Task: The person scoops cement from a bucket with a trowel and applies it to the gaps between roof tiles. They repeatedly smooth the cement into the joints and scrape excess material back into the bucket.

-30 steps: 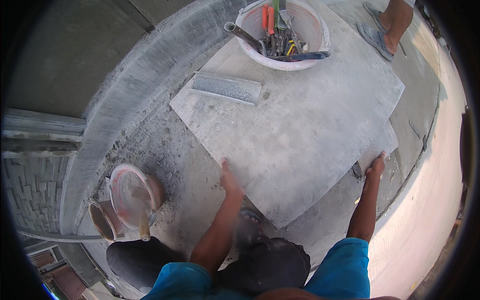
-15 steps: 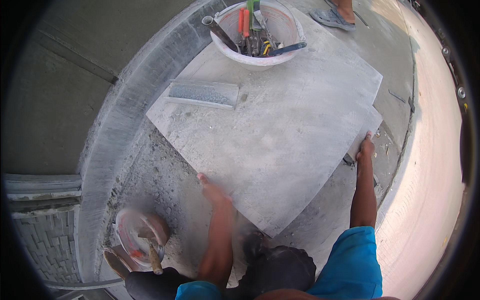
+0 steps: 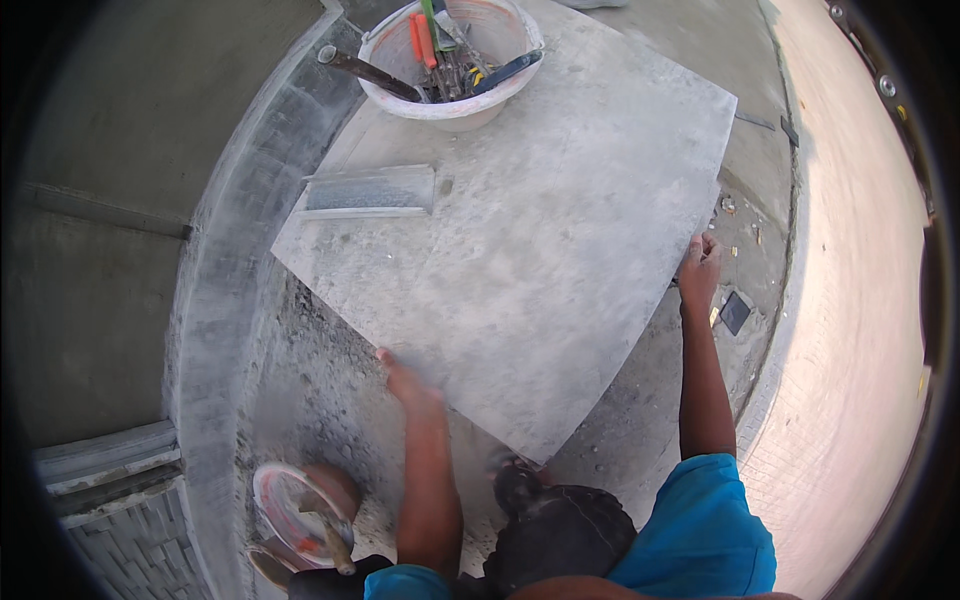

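A large, dusty grey-white board (image 3: 560, 270) lies at a slant in front of me. My left hand (image 3: 408, 385) grips its near left edge, thumb on top and the other fingers hidden underneath. At the right edge my right hand (image 3: 699, 268) is closed on the board with curled fingers; their tips are hard to make out. Standing on the board's far end is a white bucket (image 3: 470, 115) full of hand tools, among them orange handles (image 3: 423, 42), a green handle (image 3: 432, 18) and a dark bar (image 3: 375, 75). A grey channel-shaped piece (image 3: 370, 192) rests on the board's left part.
A smaller bucket (image 3: 262, 490) with a wooden-handled trowel (image 3: 335, 545) stands at the lower left. Rubble (image 3: 310, 345) covers the ground beside the board, near a raised concrete curb (image 3: 215, 300). A dark square piece (image 3: 735, 313) lies at the right.
My right hand has moved left, against the large board's edge; the smaller board jutting out under it there is now almost out of sight. The other person's foot has mostly left the view.
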Available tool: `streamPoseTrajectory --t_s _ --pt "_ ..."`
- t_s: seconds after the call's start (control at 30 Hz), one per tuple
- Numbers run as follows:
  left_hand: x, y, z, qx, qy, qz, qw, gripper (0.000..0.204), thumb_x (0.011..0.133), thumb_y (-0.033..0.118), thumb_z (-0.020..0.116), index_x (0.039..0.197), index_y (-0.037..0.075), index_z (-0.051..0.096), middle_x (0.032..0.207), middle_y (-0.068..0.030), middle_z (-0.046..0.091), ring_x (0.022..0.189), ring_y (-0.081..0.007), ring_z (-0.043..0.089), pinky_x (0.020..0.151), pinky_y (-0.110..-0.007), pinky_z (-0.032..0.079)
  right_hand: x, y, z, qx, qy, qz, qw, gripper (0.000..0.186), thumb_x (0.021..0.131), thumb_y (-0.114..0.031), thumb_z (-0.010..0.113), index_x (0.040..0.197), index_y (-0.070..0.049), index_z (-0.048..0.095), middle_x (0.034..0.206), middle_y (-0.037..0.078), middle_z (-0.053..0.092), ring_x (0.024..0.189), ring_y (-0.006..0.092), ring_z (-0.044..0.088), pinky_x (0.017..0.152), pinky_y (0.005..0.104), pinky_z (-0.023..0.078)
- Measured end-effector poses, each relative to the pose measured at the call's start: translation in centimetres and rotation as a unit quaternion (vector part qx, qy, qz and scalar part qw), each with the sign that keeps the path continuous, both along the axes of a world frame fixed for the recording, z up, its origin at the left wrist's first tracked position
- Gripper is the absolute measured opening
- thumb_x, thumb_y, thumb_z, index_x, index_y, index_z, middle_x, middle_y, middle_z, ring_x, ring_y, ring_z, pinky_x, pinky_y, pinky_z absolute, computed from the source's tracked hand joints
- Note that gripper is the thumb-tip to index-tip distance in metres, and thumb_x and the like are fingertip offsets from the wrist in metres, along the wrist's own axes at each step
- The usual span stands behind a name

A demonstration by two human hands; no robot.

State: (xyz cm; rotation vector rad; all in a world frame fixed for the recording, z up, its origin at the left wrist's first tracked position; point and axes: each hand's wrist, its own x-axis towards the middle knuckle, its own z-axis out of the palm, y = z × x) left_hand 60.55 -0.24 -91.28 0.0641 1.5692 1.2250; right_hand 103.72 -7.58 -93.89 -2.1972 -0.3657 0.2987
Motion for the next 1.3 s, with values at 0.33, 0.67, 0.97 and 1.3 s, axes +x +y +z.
streamPoseTrajectory --t_s 0.33,0.67,0.97,1.3 --pt "0.8 0.9 0.2 0.042 0.017 -0.017 0.999 0.066 0.098 0.045 0.061 0.135 -0.008 0.051 0.132 -0.0158 0.058 0.115 -0.0293 0.059 0.1 -0.043 0.05 -3.1 0.8 -1.8 0.406 0.512 0.079 0.753 0.057 0.094 -0.025 0.067 0.137 0.005 0.046 0.131 0.02 0.059 0.12 0.0349 0.059 0.102 0.0473 0.048" --pt "-0.9 -1.2 3.0 0.056 -0.012 0.014 0.998 0.064 0.102 0.042 0.055 0.139 -0.009 0.046 0.139 -0.0192 0.053 0.124 -0.0332 0.055 0.106 -0.046 0.046 -4.1 3.0 1.1 0.423 0.448 0.136 0.776 0.048 0.088 -0.019 0.071 0.126 0.005 0.055 0.117 0.016 0.064 0.107 0.0287 0.065 0.092 0.0417 0.054" --pt "-1.7 -2.7 4.5 0.22 -0.129 -0.11 0.961 0.067 0.104 0.047 0.044 0.15 -0.001 0.032 0.149 -0.0185 0.042 0.134 -0.0351 0.045 0.112 -0.048 0.039 -3.7 7.9 6.7 0.437 0.475 0.186 0.741 0.052 0.093 -0.026 0.067 0.132 0.004 0.051 0.123 0.017 0.064 0.108 0.029 0.065 0.094 0.0416 0.054" --pt "0.2 -1.8 9.1 0.117 -0.054 -0.09 0.988 0.076 0.1 0.055 0.04 0.155 0.004 0.026 0.155 -0.019 0.035 0.138 -0.0385 0.04 0.114 -0.054 0.035 2.2 2.0 -0.4 0.122 -0.017 0.025 0.992 0.063 0.092 -0.043 0.067 0.136 0.0 0.051 0.127 0.019 0.062 0.111 0.0322 0.062 0.093 0.0447 0.051"
